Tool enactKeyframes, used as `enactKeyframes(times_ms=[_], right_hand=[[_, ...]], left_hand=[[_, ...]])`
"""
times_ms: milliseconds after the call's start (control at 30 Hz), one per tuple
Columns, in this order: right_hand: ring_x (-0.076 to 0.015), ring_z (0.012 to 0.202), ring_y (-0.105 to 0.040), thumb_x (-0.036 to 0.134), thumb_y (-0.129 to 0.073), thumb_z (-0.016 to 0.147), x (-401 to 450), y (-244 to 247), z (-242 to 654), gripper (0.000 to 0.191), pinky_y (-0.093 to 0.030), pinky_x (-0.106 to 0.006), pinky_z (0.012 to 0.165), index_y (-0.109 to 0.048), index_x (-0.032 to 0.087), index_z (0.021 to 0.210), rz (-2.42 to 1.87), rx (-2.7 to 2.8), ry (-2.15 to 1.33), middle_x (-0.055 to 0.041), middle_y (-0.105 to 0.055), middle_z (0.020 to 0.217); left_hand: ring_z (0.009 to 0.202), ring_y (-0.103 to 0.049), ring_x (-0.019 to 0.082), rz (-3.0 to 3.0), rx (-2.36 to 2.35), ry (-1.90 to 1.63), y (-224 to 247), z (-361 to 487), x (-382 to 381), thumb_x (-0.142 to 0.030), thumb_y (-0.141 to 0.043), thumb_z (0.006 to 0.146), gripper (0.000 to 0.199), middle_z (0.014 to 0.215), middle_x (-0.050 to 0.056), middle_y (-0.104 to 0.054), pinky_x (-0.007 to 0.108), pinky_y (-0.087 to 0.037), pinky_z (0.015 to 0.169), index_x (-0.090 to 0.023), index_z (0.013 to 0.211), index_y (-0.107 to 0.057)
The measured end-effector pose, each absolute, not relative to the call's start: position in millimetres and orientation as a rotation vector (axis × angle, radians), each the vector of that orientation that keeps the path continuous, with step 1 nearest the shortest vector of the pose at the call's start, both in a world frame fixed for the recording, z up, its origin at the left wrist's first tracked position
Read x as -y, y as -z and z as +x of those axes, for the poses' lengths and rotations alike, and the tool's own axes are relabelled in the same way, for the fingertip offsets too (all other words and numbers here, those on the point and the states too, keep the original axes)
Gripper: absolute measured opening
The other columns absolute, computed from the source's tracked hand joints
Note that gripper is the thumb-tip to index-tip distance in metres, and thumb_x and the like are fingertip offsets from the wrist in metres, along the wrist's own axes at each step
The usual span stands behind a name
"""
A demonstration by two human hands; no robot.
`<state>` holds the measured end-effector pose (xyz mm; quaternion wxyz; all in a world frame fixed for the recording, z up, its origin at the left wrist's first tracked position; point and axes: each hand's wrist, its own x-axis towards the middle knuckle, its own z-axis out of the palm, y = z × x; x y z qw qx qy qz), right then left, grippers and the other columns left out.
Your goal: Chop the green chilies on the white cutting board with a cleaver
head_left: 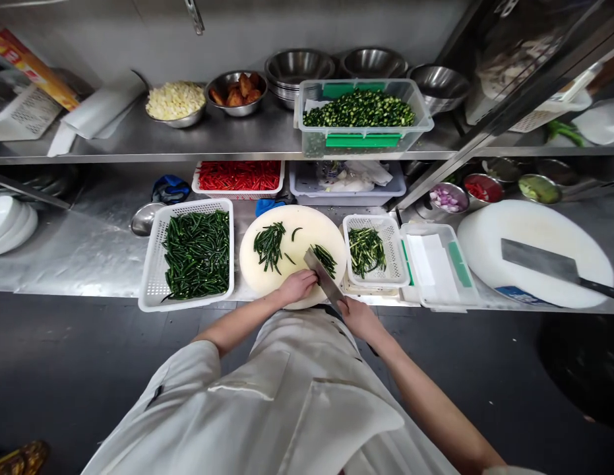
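My right hand [360, 318] is closed round the handle of a cleaver [325, 280], whose blade lies over the right part of a round white cutting board [299, 232]. Close against the blade's left side is my left hand [297, 286], fingers curled; whatever it holds is too small to make out. Cut green strips [326, 259] lie just right of the blade. A pile of whole green peppers [270, 245] rests on the board's left part, with a few loose pieces between. Left of the board, a white basket [231, 247] holds many green peppers; at right, a smaller basket [404, 267] holds cut strips.
An open lidded tub [438, 264] and another round board [527, 224] with a second cleaver [539, 259] stand at right. Behind are a red pepper basket [239, 194] and a grey tray [347, 195]. The shelf [247, 142] above holds bowls and a tub of chopped greens [361, 111].
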<state>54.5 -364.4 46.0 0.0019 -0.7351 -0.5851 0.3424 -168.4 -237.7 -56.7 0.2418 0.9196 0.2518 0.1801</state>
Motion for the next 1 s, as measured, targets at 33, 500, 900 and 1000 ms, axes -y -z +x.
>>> enactKeyframes(times_ms=[33,500,900,1000], right_hand=[[-0.0270,0.096,-0.073,0.031,-0.045,0.112,356,-42,48,0.030,-0.038,-0.030,0.077,-0.072,0.018,0.108,-2.308,1.813,-1.050,-0.0155,-0.079,0.104],[-0.0269,0.095,-0.074,0.038,-0.039,0.114,394,-41,81,0.038,-0.039,-0.030,0.076,-0.069,0.021,0.099,-2.236,1.902,-1.204,-0.0106,-0.079,0.099],[-0.0261,0.094,-0.073,0.035,-0.039,0.114,379,-71,65,0.035,-0.036,-0.030,0.074,-0.069,0.019,0.109,-2.294,1.993,-1.162,-0.0131,-0.079,0.102],[-0.0267,0.102,-0.072,0.032,-0.041,0.114,364,-55,52,0.032,-0.038,-0.029,0.079,-0.069,0.017,0.113,-2.300,1.918,-1.154,-0.0154,-0.078,0.109]], left_hand=[[0.107,-0.066,0.022,2.519,-0.681,-0.485,56,-169,237,-0.018,-0.049,0.105,0.024,0.115,0.009,-0.071,0.036,-0.057,0.099,-0.017,0.115,-0.070],[0.116,-0.061,0.028,2.777,-0.979,-0.336,29,-235,190,-0.014,-0.051,0.102,0.026,0.123,0.014,-0.067,0.044,-0.055,0.102,-0.018,0.114,-0.073],[0.114,-0.065,0.023,2.566,-0.684,-0.523,65,-175,244,-0.015,-0.052,0.100,0.029,0.120,0.011,-0.070,0.040,-0.057,0.106,-0.018,0.123,-0.069],[0.113,-0.065,0.023,2.544,-0.690,-0.523,62,-177,244,-0.018,-0.051,0.102,0.026,0.119,0.011,-0.071,0.041,-0.057,0.104,-0.018,0.120,-0.070]])
